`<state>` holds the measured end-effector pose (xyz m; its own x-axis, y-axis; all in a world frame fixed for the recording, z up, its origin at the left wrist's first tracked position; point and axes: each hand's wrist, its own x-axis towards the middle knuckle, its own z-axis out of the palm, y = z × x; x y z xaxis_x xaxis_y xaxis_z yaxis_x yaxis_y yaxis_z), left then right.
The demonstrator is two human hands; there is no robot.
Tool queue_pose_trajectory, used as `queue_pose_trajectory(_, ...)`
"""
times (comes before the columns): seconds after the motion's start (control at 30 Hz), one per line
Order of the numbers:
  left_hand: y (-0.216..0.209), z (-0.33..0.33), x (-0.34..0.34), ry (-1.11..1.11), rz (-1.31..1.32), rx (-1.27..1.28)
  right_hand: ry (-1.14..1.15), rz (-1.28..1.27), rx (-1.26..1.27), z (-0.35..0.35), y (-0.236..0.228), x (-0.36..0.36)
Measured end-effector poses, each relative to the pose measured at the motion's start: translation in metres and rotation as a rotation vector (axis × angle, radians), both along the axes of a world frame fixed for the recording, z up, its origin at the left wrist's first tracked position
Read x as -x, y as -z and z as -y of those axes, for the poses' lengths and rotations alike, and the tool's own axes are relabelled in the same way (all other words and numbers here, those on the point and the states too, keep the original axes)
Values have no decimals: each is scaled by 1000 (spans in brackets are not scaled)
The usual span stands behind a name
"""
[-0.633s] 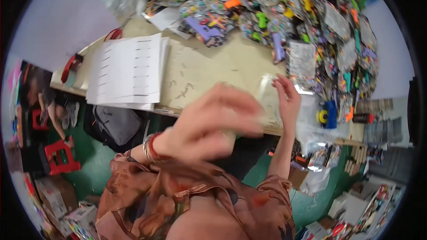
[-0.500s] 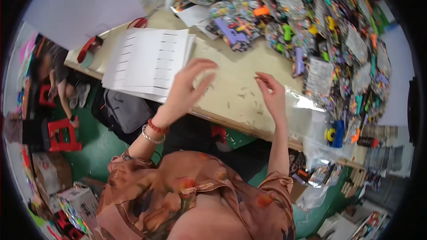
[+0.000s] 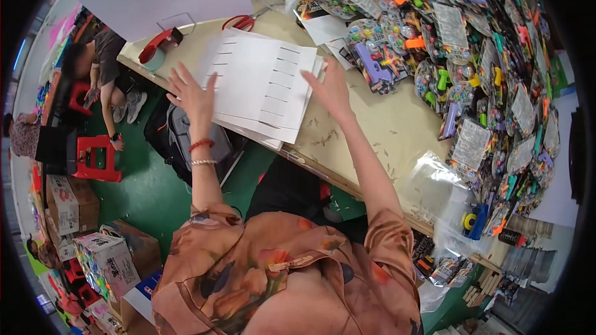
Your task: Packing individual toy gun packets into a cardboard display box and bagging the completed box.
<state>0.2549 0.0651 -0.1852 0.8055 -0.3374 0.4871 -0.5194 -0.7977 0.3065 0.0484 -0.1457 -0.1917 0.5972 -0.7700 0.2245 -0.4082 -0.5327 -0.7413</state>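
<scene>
A stack of white paper sheets (image 3: 254, 80) with rows of short dark lines lies at the table's near left edge. My left hand (image 3: 194, 98) is at the stack's left side, fingers spread and nothing in it. On the opposite side, my right hand (image 3: 334, 92) reaches the stack's right edge, its thumb apart from the fingers and its tip over the paper. Whether that hand touches the sheets I cannot tell. The top sheet's left edge looks blurred.
Packaged colourful toys (image 3: 453, 56) form a large heap at the right and back. Red-handled scissors (image 3: 242, 22) and a red tape dispenser (image 3: 162, 44) lie behind the stack. Clear plastic (image 3: 434, 180) covers the right front corner. A person (image 3: 108, 56) sits at left near a red stool (image 3: 99, 158).
My left hand has moved left, off the front of the paper, to its left side. My right hand has come from the bare tabletop to the paper's right edge. The view has shifted.
</scene>
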Motion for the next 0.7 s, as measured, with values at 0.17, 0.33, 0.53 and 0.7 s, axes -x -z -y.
queue_pose_trajectory(0.17, -3, -22, -58, 111, -387, -11, 118, -71, 28, 41, 29, -41)
queue_pose_trajectory(0.33, 1, -22, -66, 144, -301, -11, 5, -89, -13, 35, 40, -36)
queue_pose_trajectory(0.53, -27, 71, -34, 477, -49, 139, 92, 78, -113, 19, 26, -10)
queue_pose_trajectory(0.7, 1, 220, -39, 703, -484, 193, 32, 230, -122, 11, -5, 28)
